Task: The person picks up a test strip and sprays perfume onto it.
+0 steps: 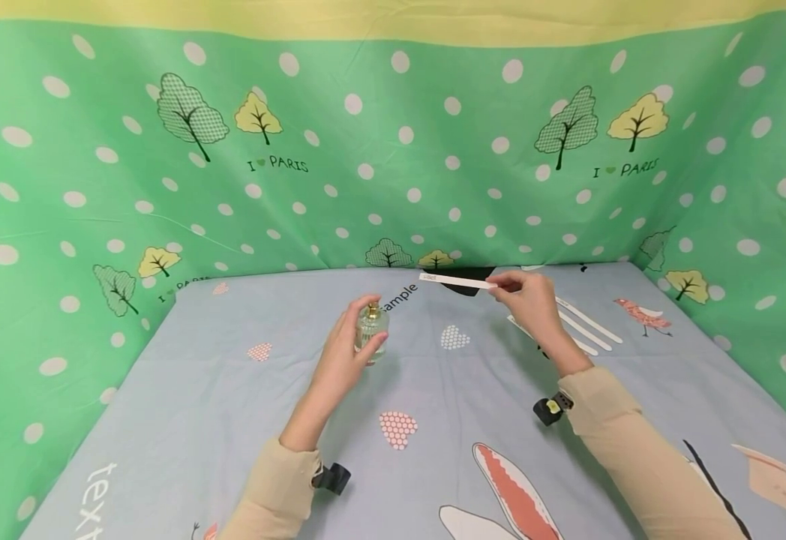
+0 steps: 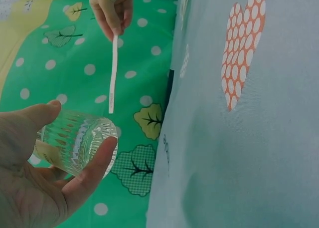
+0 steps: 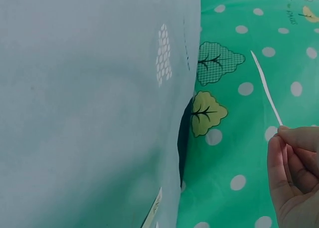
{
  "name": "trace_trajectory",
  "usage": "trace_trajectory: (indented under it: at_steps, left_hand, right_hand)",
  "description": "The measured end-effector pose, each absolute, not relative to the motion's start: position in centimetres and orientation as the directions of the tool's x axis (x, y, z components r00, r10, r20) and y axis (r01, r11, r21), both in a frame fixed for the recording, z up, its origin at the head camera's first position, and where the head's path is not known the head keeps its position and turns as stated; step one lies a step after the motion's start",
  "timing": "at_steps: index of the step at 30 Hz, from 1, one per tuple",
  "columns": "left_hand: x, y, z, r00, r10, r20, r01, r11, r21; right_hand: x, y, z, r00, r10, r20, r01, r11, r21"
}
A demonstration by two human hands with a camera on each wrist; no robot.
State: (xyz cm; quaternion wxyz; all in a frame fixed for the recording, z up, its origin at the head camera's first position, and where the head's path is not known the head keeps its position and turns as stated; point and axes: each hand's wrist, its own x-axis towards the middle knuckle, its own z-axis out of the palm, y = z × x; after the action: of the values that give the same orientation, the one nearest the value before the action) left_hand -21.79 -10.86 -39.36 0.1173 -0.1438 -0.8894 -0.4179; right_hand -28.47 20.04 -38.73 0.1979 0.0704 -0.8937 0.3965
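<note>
A ribbed clear glass perfume bottle (image 1: 372,334) with a gold neck is gripped in my left hand (image 1: 340,356), raised above the table cloth. The left wrist view shows the bottle's round base (image 2: 102,143) between thumb and fingers. My right hand (image 1: 526,304) pinches one end of a thin white paper strip (image 1: 454,281), which points left toward the bottle without touching it. Small print marks the strip's far end, too small to read. In the right wrist view the strip (image 3: 266,91) stands out edge-on from the fingertips.
Several more white paper strips (image 1: 585,324) lie on the cloth behind and right of my right hand. A grey-blue patterned cloth (image 1: 231,420) covers the table. Green dotted curtains (image 1: 339,135) stand at the back and both sides.
</note>
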Motion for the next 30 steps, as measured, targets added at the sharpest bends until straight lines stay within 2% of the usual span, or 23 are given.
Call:
trace_trajectory:
  at_steps: [14,30]
  left_hand:
    - [-21.7,-11.0,-39.3,-0.935,0.153,0.319,0.342,0.618,0.708]
    - [-21.6,-11.2,-39.4,-0.938,0.152,0.312,0.337,0.615,0.713]
  right_hand:
    - [-30.3,20.1,-39.9,-0.924,0.062,0.377,-0.235,0.684,-0.691]
    - [-31.8,19.4,-41.3,-0.948,0.029,0.317,-0.220,0.661,-0.718]
